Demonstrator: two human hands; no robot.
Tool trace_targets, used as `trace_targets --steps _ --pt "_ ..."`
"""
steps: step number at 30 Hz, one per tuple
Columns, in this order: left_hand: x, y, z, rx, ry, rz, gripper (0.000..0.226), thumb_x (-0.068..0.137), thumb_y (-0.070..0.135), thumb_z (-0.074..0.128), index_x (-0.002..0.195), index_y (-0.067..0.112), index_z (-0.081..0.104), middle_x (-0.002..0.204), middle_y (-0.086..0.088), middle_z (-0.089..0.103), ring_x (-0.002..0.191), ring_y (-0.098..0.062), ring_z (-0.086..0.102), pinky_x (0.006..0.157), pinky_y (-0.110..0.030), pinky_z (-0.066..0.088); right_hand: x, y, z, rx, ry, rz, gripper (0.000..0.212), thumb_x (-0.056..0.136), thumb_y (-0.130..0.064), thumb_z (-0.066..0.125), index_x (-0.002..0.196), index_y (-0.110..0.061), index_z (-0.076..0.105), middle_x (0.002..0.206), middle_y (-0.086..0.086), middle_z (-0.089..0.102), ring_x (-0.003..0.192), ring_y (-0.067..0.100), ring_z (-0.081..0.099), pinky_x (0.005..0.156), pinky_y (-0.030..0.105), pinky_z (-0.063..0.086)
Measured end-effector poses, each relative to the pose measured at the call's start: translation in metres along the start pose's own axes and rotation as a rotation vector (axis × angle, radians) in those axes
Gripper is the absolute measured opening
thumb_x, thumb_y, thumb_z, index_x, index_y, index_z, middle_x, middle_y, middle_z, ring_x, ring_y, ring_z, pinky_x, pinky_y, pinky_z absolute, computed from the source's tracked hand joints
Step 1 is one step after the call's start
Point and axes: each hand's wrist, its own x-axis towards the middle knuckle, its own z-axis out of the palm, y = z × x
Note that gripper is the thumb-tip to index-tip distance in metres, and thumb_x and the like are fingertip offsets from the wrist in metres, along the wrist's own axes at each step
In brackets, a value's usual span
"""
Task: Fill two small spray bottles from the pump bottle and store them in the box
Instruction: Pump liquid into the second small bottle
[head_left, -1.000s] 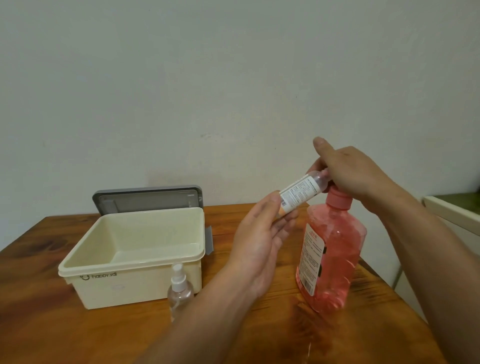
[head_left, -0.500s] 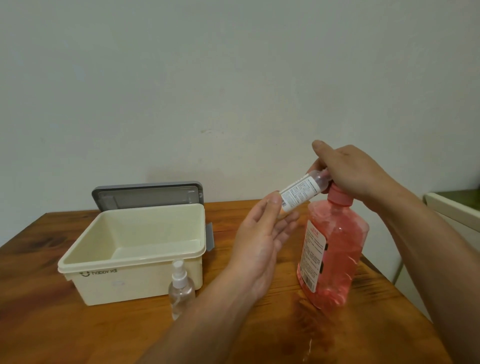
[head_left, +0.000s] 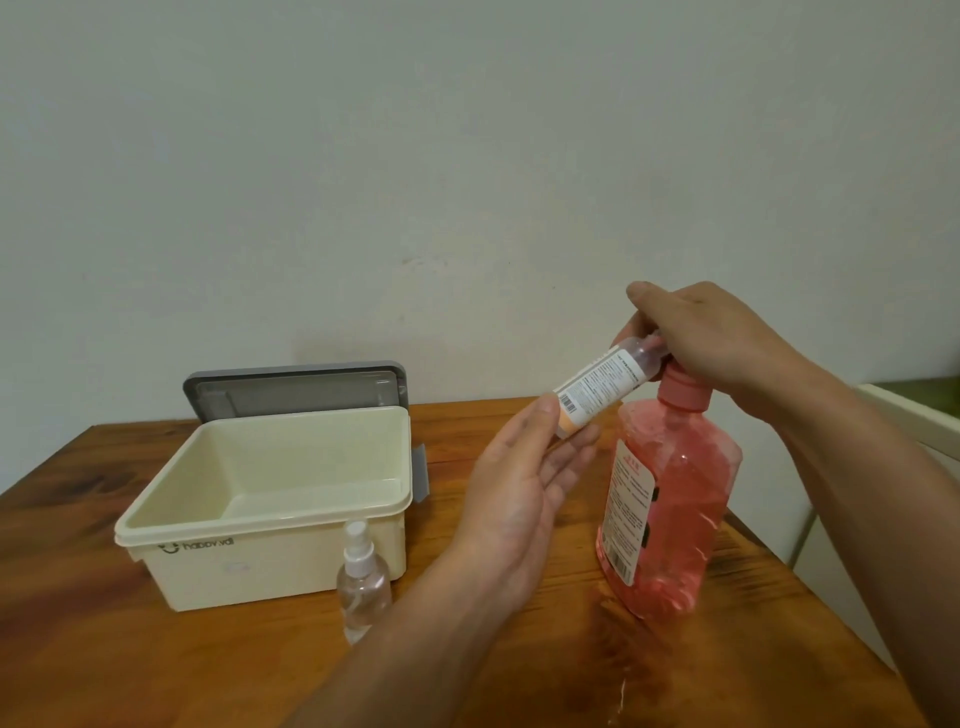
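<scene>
Two hands: both raised over the counter, meeting at the pump bottle.
Left hand: grip narrow, thumb and fingers pinching the base of the labelled bottle.
Labelled bottle: clear, tilted, upper end at the pump bottle's top, under the right hand.
Right hand: grip curled over the pump bottle's top; pump head hidden beneath it.
Pump bottle: pink liquid inside, upright on the counter's right side.
Spray bottle: clear, white sprayer fitted, upright just in front of the box.
Box: cream, open, on the counter's left.
Lid: grey, standing on edge behind the box.
</scene>
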Motion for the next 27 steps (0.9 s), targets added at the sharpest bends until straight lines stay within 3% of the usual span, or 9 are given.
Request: trace_targets --steps 6,12,18,22,27 --pt "-0.0013 -0.0027 0.0000 -0.004 -0.013 -0.009 0.033 0.096 0.031 0.055 0.125 0.017 0.062 0.109 -0.004 0.076 0.102 -0.016 0.072 0.088 -0.028 0.055 0.0026 0.0032 0.0049 -0.063 0.026 -0.002 0.048 0.098 -0.031 0.040 0.071 -0.008 0.073 0.068 0.008 0.072 0.064 0.022 0.061 0.063 0.031 0.045" --pt "-0.0016 -0.0026 0.0007 0.017 -0.018 -0.004 0.038 0.093 0.033 0.056 0.127 0.016 0.061 0.111 -0.004 0.075 0.103 -0.016 0.072 0.089 -0.028 0.055 0.0018 0.0008 0.0002 -0.019 0.030 -0.005 0.050 0.097 -0.032 0.041 0.070 -0.009 0.075 0.064 0.003 0.072 0.057 0.016 0.059 0.057 0.027 0.044" --pt "-0.0035 -0.0048 -0.0021 0.030 -0.023 -0.020 0.032 0.094 0.033 0.055 0.122 0.019 0.063 0.109 -0.002 0.076 0.103 -0.015 0.072 0.089 -0.029 0.054 0.0017 0.0078 0.0066 -0.120 0.022 -0.014 0.049 0.099 -0.032 0.038 0.076 -0.006 0.074 0.073 0.012 0.072 0.062 0.024 0.056 0.061 0.032 0.042" --pt "-0.0043 -0.0046 -0.0011 0.023 -0.020 -0.020 0.030 0.093 0.033 0.056 0.120 0.021 0.063 0.109 -0.003 0.076 0.103 -0.016 0.072 0.090 -0.030 0.054 -0.0012 0.0031 -0.0006 -0.025 -0.014 -0.028 0.056 0.101 -0.040 0.035 0.075 -0.012 0.076 0.074 0.004 0.073 0.069 0.020 0.062 0.063 0.029 0.046" --pt "-0.0032 -0.0047 -0.0001 0.005 -0.020 -0.022 0.028 0.094 0.031 0.056 0.118 0.019 0.064 0.108 -0.002 0.076 0.103 -0.016 0.072 0.088 -0.029 0.054 -0.0036 0.0043 0.0000 -0.068 -0.040 -0.052 0.072 0.102 -0.057 0.019 0.083 -0.022 0.079 0.084 -0.002 0.072 0.077 0.009 0.060 0.064 0.024 0.038"
